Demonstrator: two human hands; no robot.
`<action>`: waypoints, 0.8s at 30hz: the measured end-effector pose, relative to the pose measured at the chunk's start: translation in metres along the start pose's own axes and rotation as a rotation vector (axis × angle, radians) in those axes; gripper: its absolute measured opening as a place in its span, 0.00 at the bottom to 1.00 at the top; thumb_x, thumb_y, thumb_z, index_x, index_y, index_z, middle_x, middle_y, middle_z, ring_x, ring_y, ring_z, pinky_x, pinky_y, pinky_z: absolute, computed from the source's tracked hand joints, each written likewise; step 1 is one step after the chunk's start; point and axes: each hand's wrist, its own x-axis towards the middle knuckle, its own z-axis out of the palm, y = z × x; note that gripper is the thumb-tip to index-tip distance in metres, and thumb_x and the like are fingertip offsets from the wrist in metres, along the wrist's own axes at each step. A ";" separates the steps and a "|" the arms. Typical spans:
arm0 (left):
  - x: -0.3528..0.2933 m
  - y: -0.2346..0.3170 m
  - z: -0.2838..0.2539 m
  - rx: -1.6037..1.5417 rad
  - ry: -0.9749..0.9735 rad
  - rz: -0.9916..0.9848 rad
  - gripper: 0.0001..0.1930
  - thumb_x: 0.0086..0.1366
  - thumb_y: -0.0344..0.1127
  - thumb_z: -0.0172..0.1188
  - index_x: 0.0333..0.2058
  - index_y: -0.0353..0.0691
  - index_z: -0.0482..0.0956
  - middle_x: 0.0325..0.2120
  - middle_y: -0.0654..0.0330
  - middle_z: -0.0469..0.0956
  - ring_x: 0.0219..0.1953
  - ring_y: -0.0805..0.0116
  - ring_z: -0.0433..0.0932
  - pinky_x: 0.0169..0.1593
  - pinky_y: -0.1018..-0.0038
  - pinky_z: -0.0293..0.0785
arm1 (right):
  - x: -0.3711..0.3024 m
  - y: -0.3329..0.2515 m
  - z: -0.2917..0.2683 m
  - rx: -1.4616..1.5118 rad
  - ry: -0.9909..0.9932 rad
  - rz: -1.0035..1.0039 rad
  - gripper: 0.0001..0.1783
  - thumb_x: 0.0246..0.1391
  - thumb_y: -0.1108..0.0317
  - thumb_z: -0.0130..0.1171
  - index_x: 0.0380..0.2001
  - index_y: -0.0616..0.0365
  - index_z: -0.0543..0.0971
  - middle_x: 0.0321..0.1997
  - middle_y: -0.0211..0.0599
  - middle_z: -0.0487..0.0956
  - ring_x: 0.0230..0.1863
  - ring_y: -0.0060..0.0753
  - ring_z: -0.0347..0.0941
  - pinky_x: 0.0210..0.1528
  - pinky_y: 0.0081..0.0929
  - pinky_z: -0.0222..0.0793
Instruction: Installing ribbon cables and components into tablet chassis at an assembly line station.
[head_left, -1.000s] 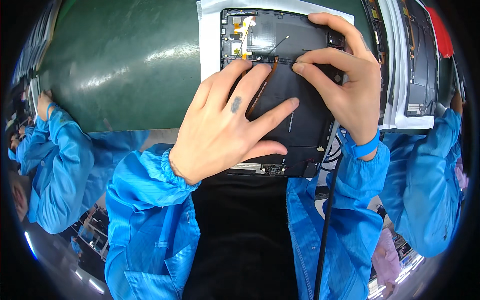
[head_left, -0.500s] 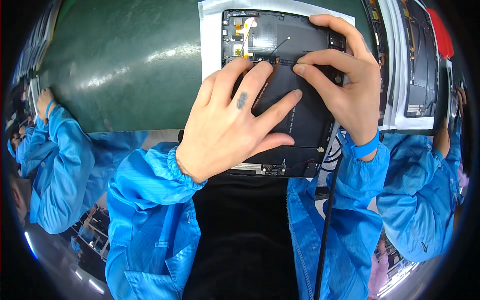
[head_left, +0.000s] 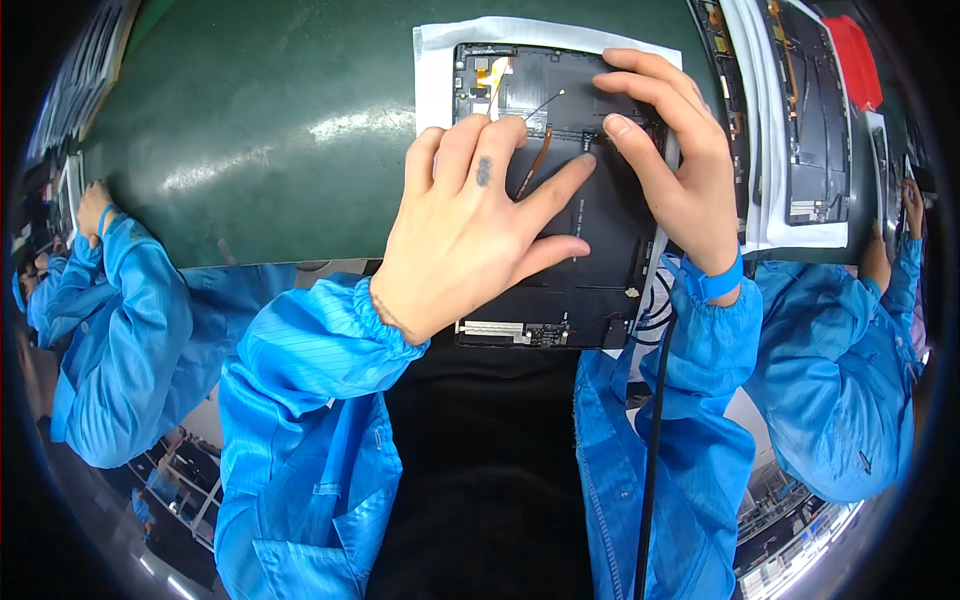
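Note:
A black tablet housing (head_left: 612, 235) with electronic parts inside lies on a white sheet (head_left: 432, 90) in front of me. My left hand (head_left: 465, 215) rests over its left part, fingers spread. Its index fingertip touches or nearly touches a small dark fitting (head_left: 587, 140) near the middle. Beside the left fingers runs a brown ribbon cable (head_left: 537, 165), and above them a thin black wire (head_left: 548, 103) stands out. My right hand (head_left: 685, 165) is over the upper right edge, thumb and fingers apart, with nothing visible between them. A small circuit board (head_left: 547, 335) sits at the near edge.
More tablet housings (head_left: 805, 130) lie on white sheets at the right, near a red object (head_left: 853, 62). The green tabletop (head_left: 260, 150) stretches left. Co-workers in blue sleeves sit at left (head_left: 140, 310) and right. A black cable (head_left: 650, 450) hangs by my right arm.
My right thumb and index finger have parted from a pinch and drawn slightly off the housing's middle. My left index finger has moved up to that spot. The view has shifted a little.

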 end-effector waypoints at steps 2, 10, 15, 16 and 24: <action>0.003 0.001 0.003 -0.011 0.007 -0.032 0.32 0.59 0.59 0.73 0.63 0.64 0.82 0.56 0.52 0.66 0.61 0.47 0.64 0.64 0.53 0.62 | 0.000 0.001 0.001 0.016 0.017 -0.011 0.15 0.61 0.69 0.67 0.50 0.56 0.87 0.61 0.41 0.83 0.64 0.48 0.76 0.67 0.41 0.68; -0.012 -0.004 -0.007 -0.210 0.140 -0.002 0.33 0.59 0.51 0.77 0.63 0.54 0.82 0.59 0.49 0.69 0.61 0.42 0.66 0.63 0.49 0.67 | -0.004 0.007 0.001 0.080 0.039 0.025 0.13 0.66 0.70 0.60 0.51 0.58 0.85 0.62 0.42 0.83 0.64 0.48 0.78 0.66 0.40 0.69; -0.082 -0.008 -0.054 -0.765 -0.026 -0.394 0.12 0.70 0.34 0.64 0.34 0.30 0.89 0.22 0.54 0.83 0.23 0.63 0.82 0.31 0.71 0.76 | -0.009 0.004 0.002 0.209 0.103 0.083 0.12 0.69 0.73 0.57 0.51 0.63 0.85 0.60 0.43 0.84 0.63 0.42 0.79 0.67 0.36 0.69; -0.093 -0.015 -0.053 -0.747 -0.155 -0.507 0.12 0.71 0.33 0.62 0.38 0.29 0.88 0.25 0.54 0.85 0.25 0.61 0.84 0.34 0.70 0.78 | -0.010 0.004 0.002 0.259 0.128 0.085 0.12 0.69 0.73 0.57 0.51 0.64 0.85 0.59 0.44 0.84 0.62 0.41 0.79 0.67 0.35 0.69; -0.138 -0.023 0.046 -1.535 -0.055 -0.676 0.25 0.74 0.30 0.65 0.66 0.31 0.73 0.59 0.54 0.79 0.59 0.66 0.77 0.62 0.68 0.72 | -0.029 0.001 -0.001 0.451 0.386 0.113 0.10 0.71 0.77 0.54 0.46 0.69 0.84 0.50 0.45 0.84 0.52 0.35 0.81 0.59 0.33 0.74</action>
